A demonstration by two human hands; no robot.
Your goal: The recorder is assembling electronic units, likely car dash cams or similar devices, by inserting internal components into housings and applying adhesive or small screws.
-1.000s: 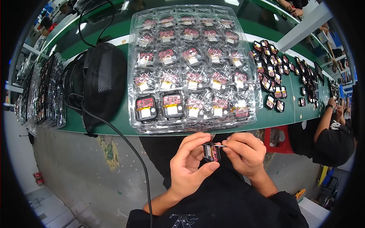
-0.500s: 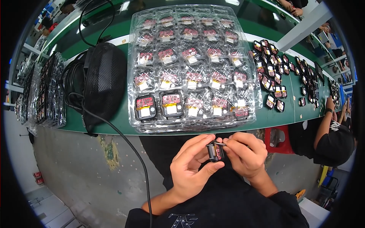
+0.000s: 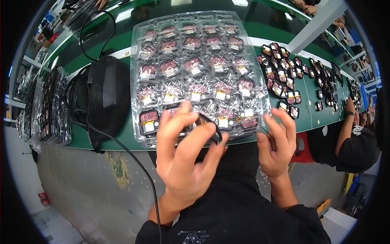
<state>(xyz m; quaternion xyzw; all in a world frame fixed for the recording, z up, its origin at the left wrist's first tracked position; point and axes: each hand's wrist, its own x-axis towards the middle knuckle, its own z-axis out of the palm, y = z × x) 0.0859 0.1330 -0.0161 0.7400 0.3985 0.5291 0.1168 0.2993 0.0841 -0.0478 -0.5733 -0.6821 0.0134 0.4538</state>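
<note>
My left hand [image 3: 185, 162] pinches a small black square housing [image 3: 214, 132] between thumb and fingers. It is tilted above the front row of a clear plastic tray [image 3: 136, 122]. Each filled pocket of that tray carries a similar black case with a red circuit board and a white patch, such as the case [image 3: 149, 121] at the front left corner. Part of the front row is hidden behind my left hand. My right hand [image 3: 278, 148] is by the tray's front right corner, fingers curled round a thin tool whose slim tip barely shows; its exact kind is unclear.
A black mesh bag [image 3: 111, 97] with a cable stands left of the tray, beside stacked filled trays [image 3: 50, 107]. Many loose cases [image 3: 284, 73] lie on the green table [image 3: 308, 103] to the right. A black cord [image 3: 138, 162] hangs down in front. Another person [image 3: 353, 142] sits at the right.
My left hand has carried the housing up and forward from near my body to the tray. My right hand has parted from it, moving right and forward with the thin tool.
</note>
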